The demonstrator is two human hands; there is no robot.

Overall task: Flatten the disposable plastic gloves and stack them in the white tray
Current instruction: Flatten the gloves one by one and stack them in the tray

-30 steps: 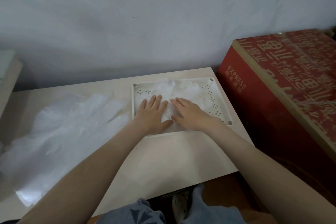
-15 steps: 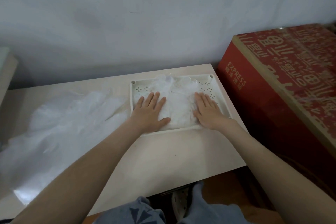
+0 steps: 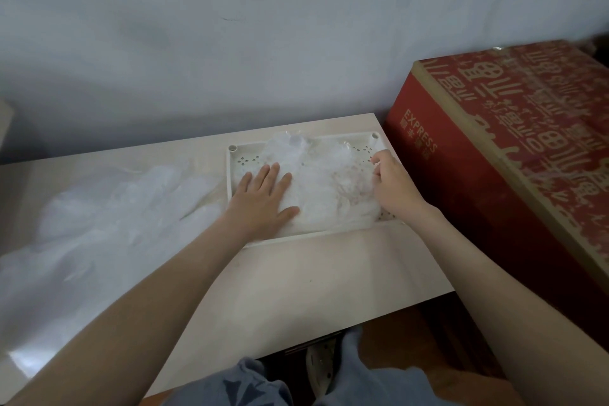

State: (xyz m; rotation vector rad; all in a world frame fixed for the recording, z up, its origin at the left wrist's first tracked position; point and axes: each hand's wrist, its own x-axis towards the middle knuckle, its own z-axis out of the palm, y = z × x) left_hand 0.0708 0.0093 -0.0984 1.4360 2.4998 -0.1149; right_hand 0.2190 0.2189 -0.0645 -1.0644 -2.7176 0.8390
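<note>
- White tray (image 3: 250, 155) at the far right end of the table (image 3: 296, 283), holding a crumpled stack of gloves (image 3: 323, 181).
- Left hand (image 3: 263, 198) flat, fingers spread wide, pressing the stack's left part inside the tray.
- Right hand (image 3: 392, 184) at the tray's right side, fingers curled narrow on the plastic; an actual pinch cannot be told.
- Loose glove heap (image 3: 108, 217) left of the tray.
- Red box (image 3: 514, 155) right of the tray.

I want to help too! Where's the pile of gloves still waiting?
The loose gloves lie on the table, left of the white tray, beside the left hand.
</note>
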